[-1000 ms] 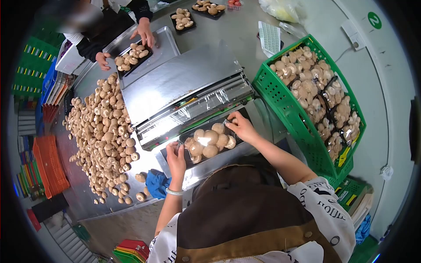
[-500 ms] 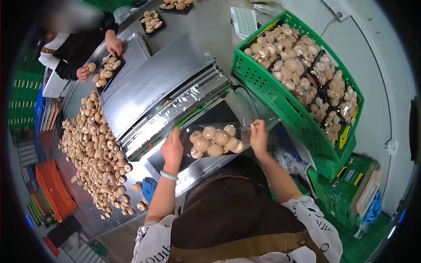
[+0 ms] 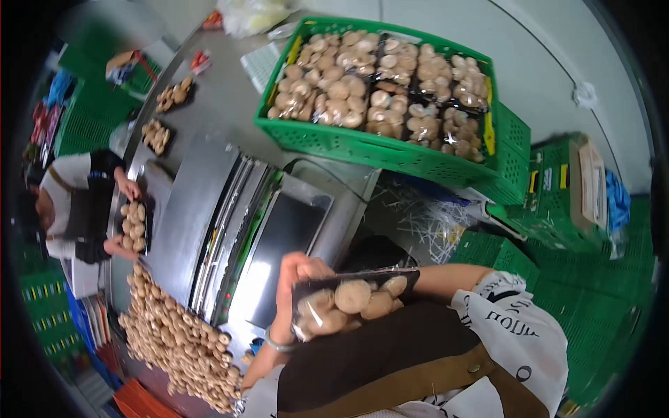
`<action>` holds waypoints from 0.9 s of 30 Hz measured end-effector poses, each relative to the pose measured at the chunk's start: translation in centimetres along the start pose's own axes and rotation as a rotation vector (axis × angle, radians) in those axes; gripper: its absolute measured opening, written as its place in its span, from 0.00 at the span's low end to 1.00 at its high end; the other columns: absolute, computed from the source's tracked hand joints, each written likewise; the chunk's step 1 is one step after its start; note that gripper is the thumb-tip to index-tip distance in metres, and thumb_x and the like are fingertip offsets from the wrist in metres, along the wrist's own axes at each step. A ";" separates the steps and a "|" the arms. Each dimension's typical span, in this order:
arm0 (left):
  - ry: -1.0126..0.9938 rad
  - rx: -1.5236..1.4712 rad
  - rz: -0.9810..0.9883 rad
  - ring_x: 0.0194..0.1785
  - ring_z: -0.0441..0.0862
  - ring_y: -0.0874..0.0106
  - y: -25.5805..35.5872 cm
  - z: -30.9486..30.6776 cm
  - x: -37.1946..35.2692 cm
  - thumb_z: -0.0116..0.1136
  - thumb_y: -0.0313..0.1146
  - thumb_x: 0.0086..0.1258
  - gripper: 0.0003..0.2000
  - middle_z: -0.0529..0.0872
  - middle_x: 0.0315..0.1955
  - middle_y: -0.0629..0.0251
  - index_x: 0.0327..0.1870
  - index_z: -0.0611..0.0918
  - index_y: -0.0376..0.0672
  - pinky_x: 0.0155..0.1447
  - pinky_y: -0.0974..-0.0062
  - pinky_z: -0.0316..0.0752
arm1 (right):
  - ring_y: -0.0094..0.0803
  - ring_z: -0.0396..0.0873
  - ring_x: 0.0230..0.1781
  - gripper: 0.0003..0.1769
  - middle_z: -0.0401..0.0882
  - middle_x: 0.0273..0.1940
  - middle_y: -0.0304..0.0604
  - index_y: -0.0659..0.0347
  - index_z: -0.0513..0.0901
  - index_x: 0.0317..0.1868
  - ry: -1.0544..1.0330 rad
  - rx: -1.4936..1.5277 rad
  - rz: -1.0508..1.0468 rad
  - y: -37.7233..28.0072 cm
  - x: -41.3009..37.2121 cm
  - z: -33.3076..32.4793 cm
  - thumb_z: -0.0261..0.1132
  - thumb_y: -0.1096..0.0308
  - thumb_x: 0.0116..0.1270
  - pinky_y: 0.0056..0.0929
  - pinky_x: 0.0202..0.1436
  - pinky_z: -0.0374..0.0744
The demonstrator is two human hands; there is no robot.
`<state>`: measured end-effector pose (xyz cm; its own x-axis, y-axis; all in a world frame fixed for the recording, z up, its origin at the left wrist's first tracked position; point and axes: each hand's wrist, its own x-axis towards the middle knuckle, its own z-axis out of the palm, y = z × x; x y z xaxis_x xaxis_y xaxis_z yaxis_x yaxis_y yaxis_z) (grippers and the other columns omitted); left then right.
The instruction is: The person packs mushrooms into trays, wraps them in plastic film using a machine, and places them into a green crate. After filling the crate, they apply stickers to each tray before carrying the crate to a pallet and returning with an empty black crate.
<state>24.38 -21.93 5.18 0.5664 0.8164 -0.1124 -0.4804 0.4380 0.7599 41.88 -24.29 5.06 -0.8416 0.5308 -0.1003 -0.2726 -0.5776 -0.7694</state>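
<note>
Lifted up, the mushroom tray (image 3: 352,299) sits gripped by left hand (image 3: 296,277).

Colour log, packing bench.
Held tray (image 3: 355,277): black, with glossy clear film over tan-beige mushrooms (image 3: 353,296). Crate (image 3: 376,150): bright green, walls patterned with small perforations, holding the same tan caps on black trays. Wrapping machine (image 3: 188,209): grey brushed steel, with a black plate (image 3: 286,237). Loose mushroom pile (image 3: 178,341): light brown. Apron (image 3: 376,355): dark brown with a tan band. Sleeve (image 3: 512,327): white with black lettering.
</note>
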 end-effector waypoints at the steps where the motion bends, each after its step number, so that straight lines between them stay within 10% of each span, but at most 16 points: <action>1: -0.124 0.012 -0.091 0.59 0.70 0.68 2.0 2.1 0.5 0.52 0.37 0.72 0.25 0.70 0.55 0.58 0.68 0.61 0.43 0.65 0.68 0.64 | 0.33 0.83 0.39 0.17 0.84 0.36 0.43 0.61 0.79 0.47 0.034 -0.355 0.148 -1.5 0.1 -1.0 0.58 0.55 0.71 0.30 0.45 0.78; 4: -0.265 -0.070 -0.376 0.73 0.61 0.64 5.7 7.2 2.3 0.52 0.45 0.72 0.35 0.62 0.70 0.54 0.76 0.53 0.44 0.75 0.66 0.56 | 0.33 0.83 0.40 0.20 0.84 0.37 0.44 0.62 0.80 0.48 0.328 -1.024 0.457 -7.9 -1.3 -4.8 0.57 0.53 0.72 0.29 0.47 0.78; 7: -0.126 -0.071 -0.606 0.74 0.61 0.64 6.8 7.8 3.4 0.58 0.46 0.69 0.38 0.62 0.71 0.55 0.75 0.55 0.45 0.76 0.68 0.57 | 0.45 0.82 0.42 0.27 0.83 0.42 0.50 0.62 0.73 0.58 0.387 -0.704 -0.131 -15.0 -6.0 -3.7 0.61 0.49 0.69 0.36 0.47 0.77; 9: -0.042 0.028 -0.576 0.71 0.64 0.64 6.3 7.7 4.2 0.61 0.43 0.66 0.36 0.65 0.68 0.55 0.73 0.60 0.44 0.73 0.68 0.60 | 0.51 0.81 0.44 0.35 0.82 0.44 0.55 0.61 0.69 0.62 0.245 -1.151 -0.322 -16.1 -6.2 -0.3 0.67 0.47 0.62 0.40 0.49 0.77; 13: -0.038 0.341 -0.146 0.63 0.73 0.61 -1.7 2.0 11.1 0.65 0.35 0.63 0.29 0.74 0.60 0.57 0.65 0.69 0.41 0.65 0.66 0.69 | 0.46 0.76 0.58 0.45 0.74 0.58 0.57 0.66 0.66 0.65 0.425 -0.933 0.170 -17.8 -6.7 -3.3 0.74 0.49 0.54 0.38 0.59 0.75; 17: -0.101 1.241 0.454 0.51 0.82 0.52 1.9 5.4 22.9 0.60 0.22 0.64 0.17 0.83 0.50 0.49 0.56 0.77 0.35 0.57 0.62 0.75 | 0.29 0.76 0.52 0.33 0.76 0.54 0.46 0.64 0.69 0.61 1.206 -0.255 -0.449 -17.1 -11.1 -11.5 0.71 0.58 0.61 0.31 0.55 0.78; 27: -0.418 1.943 0.548 0.70 0.63 0.55 0.3 -0.2 37.9 0.51 0.40 0.73 0.25 0.69 0.68 0.59 0.69 0.68 0.46 0.72 0.54 0.56 | 0.29 0.75 0.52 0.31 0.77 0.52 0.46 0.66 0.71 0.57 1.488 -0.064 -0.427 -16.9 -9.4 -24.5 0.69 0.52 0.64 0.29 0.56 0.74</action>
<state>45.56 9.20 1.03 0.8621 0.4560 0.2212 0.4091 -0.8837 0.2275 65.81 -4.32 3.57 0.5088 0.7824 -0.3592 -0.3112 -0.2219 -0.9241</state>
